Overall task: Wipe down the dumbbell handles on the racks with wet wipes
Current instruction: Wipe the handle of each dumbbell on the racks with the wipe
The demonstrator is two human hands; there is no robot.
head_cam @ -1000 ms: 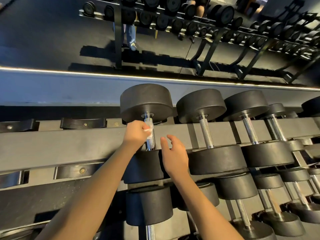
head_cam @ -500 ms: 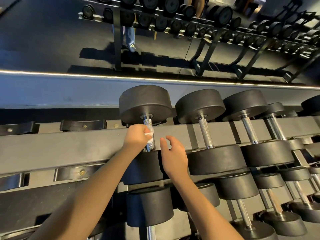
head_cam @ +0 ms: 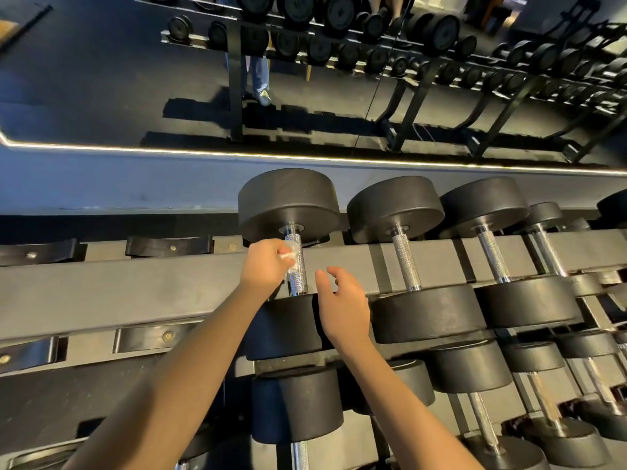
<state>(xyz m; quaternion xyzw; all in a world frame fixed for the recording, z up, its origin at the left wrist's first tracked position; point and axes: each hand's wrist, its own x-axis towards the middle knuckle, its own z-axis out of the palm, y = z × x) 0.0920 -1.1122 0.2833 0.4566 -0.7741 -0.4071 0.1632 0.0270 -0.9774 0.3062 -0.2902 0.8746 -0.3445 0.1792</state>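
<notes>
1. Two bare forearms are reaching up from the bottom edge, passing over a lower-tier dumbbell [head_cam: 295, 401] that is sitting on the rack beneath them
2. The right hand [head_cam: 344, 300] is hovering just right of the handle, fingers loosely curled and relaxed, gripping nothing; whether it is touching the dumbbell's near head [head_cam: 288, 329] I cannot tell
3. The left hand [head_cam: 263, 266] is pinching a crumpled white wet wipe [head_cam: 289, 256] in curled fingers and pressing it against the left side of the dumbbell handle [head_cam: 299, 278]
4. That knurled chrome handle is running away from the camera, bridging the grey rack beam [head_cam: 135, 290] on the top tier, with the wipe sitting on its upper half
5. To the right, a neighbouring dumbbell [head_cam: 427, 313] and others are lying parallel in the same row; to the left, black cradles [head_cam: 166, 245] are lining the rails
6. The far head [head_cam: 288, 201] of the wiped dumbbell is resting close to the wall
7. Beyond, a thin light strip [head_cam: 305, 158] is glowing along the bottom of a mirror [head_cam: 101, 79], which is reflecting dumbbell racks and a person's legs [head_cam: 259, 72] in jeans
</notes>
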